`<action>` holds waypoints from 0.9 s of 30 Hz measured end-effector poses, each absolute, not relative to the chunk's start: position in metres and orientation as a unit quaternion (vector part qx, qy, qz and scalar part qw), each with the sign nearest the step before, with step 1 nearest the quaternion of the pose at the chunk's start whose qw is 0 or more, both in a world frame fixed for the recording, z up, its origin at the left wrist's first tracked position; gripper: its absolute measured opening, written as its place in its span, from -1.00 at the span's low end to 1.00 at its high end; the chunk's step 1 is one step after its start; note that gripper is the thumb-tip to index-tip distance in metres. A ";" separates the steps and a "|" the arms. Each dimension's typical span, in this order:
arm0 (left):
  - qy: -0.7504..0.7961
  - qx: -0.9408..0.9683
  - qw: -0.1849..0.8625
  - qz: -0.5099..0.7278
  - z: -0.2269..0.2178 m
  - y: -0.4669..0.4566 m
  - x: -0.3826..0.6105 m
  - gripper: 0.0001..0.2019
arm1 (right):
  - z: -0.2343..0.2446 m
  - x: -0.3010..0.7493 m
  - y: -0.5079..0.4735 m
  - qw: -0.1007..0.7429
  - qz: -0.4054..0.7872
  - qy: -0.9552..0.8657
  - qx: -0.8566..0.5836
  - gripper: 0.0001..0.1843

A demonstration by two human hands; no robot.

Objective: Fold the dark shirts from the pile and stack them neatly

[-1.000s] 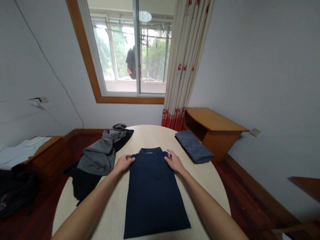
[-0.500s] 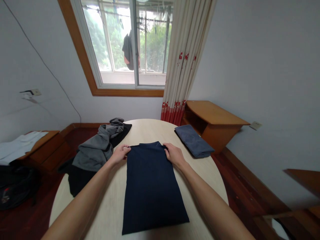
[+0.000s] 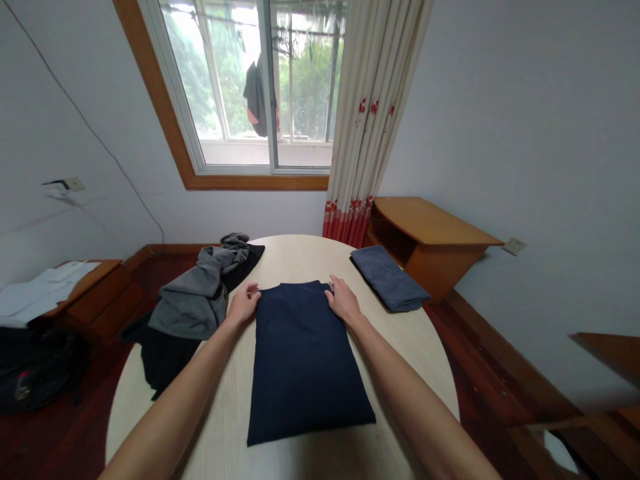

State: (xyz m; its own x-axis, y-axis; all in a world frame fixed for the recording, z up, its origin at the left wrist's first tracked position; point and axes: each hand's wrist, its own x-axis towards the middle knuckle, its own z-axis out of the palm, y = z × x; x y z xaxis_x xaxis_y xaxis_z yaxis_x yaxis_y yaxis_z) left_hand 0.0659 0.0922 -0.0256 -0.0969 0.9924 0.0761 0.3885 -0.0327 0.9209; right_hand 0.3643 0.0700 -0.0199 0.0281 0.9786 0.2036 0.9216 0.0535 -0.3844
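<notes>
A dark navy shirt (image 3: 309,360), folded into a long rectangle, lies flat on the round pale table (image 3: 295,250) with its neck end away from me. At its far left corner is my left hand (image 3: 245,302), thumb touching the edge and fingers loosely apart. My right hand (image 3: 344,299) rests at the far right corner; its fingers are stretched forward and its thumb lies at the cloth's edge. Neither hand pinches the fabric.
Crumpled grey and black clothes (image 3: 193,303) lie along the table's left edge. A folded blue-grey garment (image 3: 389,279) sits at the right. Beyond stand a wooden desk (image 3: 440,227) and a curtain (image 3: 370,120); a black bag (image 3: 35,367) is on the floor at left.
Both hands have loosened from the shirt's far corners, and the right fingers have straightened. The shirt's near edge now appears farther from me.
</notes>
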 end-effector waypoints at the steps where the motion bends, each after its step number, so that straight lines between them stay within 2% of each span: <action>1: 0.599 0.607 0.305 0.424 -0.029 0.083 0.071 -0.58 | -0.021 0.359 0.064 0.203 0.051 -0.697 -0.686 -0.41; 5: 0.522 0.799 0.091 0.284 -0.042 0.040 0.103 -0.55 | -0.024 0.331 0.038 0.186 0.036 -0.782 -0.594 -0.37; 7: 0.500 0.839 0.047 0.210 -0.048 0.027 0.119 -0.50 | -0.028 0.320 0.030 0.152 0.055 -0.816 -0.555 -0.35; 13: 0.533 0.839 0.046 0.101 -0.060 0.031 0.124 -0.37 | -0.048 0.338 0.034 0.091 0.097 -0.787 -0.602 -0.17; 27: 0.614 0.781 0.035 0.108 -0.069 0.071 0.097 -0.24 | -0.056 0.366 0.080 0.089 0.103 -0.792 -0.595 -0.14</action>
State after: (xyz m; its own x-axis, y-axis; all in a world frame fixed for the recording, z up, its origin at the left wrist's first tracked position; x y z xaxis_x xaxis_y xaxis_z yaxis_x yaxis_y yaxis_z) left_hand 0.0966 0.0713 -0.0685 0.2222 0.9669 0.1254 0.9516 -0.2431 0.1881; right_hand 0.3662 0.0796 -0.0557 -0.2771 0.9607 0.0184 0.9243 0.2717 -0.2681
